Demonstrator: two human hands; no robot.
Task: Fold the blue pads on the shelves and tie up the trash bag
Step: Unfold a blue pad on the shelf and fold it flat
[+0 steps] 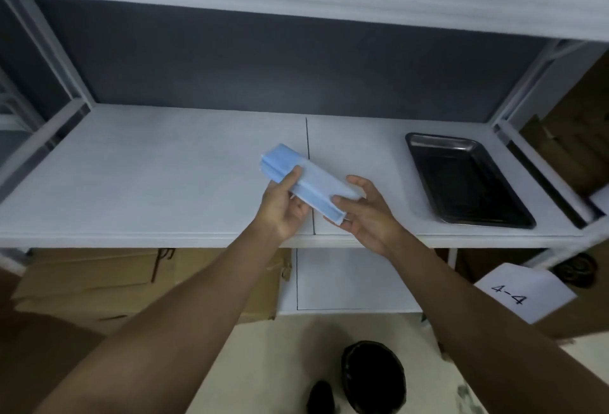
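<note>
Your left hand (282,206) pinches far end of blue pad (309,187). Your right hand (364,212) grips near end, fingers curled around it. Both hands keep pad folded into long strip, lifted just above shelf (164,176). Dark tray (468,179) sits off to right. Black trash bag (374,377) waits on floor below, likely not tied yet.
</note>
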